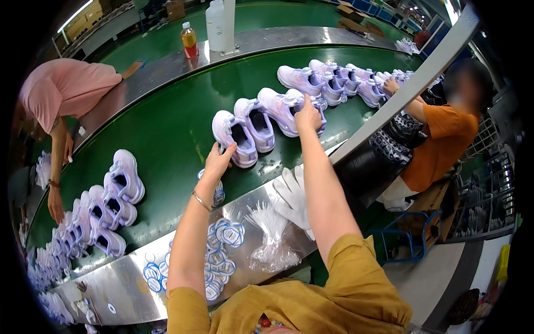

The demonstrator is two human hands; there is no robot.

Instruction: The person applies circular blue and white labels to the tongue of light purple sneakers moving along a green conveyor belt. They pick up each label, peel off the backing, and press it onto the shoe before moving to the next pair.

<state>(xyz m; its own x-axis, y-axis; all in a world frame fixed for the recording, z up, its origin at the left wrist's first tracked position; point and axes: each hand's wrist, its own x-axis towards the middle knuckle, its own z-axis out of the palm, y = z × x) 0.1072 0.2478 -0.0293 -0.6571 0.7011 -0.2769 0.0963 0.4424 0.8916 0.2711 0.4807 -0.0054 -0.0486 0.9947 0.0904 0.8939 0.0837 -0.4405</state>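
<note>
A lilac shoe (227,129) rests against the left hand's fingers (228,151).

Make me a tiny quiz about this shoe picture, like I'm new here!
1. What colour is the long surface under the shoes?
2. True or false: the left hand is touching a bottle.
3. Which thing lies beside the right forearm? A) a spoon, B) a white glove, C) a ball.

Key:
1. Green.
2. False; it touches a pale lilac shoe.
3. B.
</note>
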